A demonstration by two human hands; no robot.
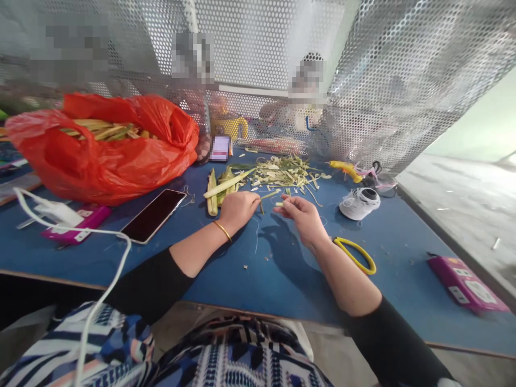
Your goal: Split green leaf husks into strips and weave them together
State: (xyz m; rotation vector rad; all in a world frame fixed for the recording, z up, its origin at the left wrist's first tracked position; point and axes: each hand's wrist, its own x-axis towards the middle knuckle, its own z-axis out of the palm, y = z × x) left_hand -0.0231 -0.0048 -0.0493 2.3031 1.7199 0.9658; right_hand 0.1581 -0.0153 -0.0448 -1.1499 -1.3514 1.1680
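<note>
My left hand (237,208), with a gold bangle at the wrist, is closed on a thin green plant strip (269,194) that sticks out past the fingertips. To its right, my right hand (303,216) pinches a short pale green piece of stalk (279,204). Just beyond the left hand lie wider yellow-green husk pieces (212,193). A heap of thin shredded strips (282,171) spreads behind both hands. Fine thread trails on the table near the fingers. Beside my right wrist lies a yellow looped handle (358,252), its other end hidden under the wrist.
A red plastic bag (121,166) full of husk strips stands at left. Nearby lie a dark phone (153,216), a white cable (121,263) and a purple pack (94,221). At right are a white thread spool (360,204) and another purple pack (467,282). Perforated metal panels (258,48) border the blue table (242,290).
</note>
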